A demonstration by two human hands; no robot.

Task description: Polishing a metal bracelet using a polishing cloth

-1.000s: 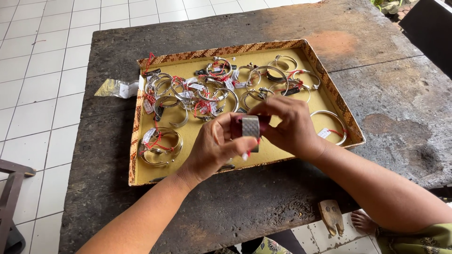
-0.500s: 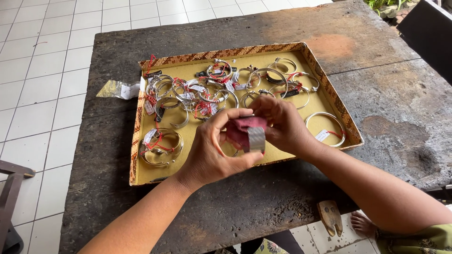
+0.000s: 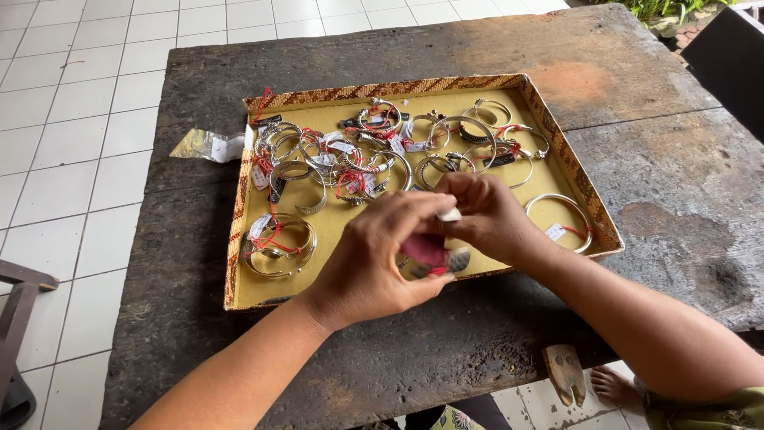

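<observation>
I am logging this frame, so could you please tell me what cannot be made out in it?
- Head view: the wide silver cuff bracelet is mostly covered by the left hand and right hand; its shape and each grip are unclear.
- Small white tags on the bangles: too small to read.
- The dark stone table: cut off by the bottom edge.

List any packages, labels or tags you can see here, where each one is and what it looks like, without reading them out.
Plastic packet: on the dark table left of the tray, flat, crinkled, clear and silvery.
White tag: in the tray, on the lone bangle right of the right hand, small, on red string.
White tags: among the piled bangles, small, on red strings.
Tray: shallow rectangular box, yellow inside, brown patterned rim.
</observation>
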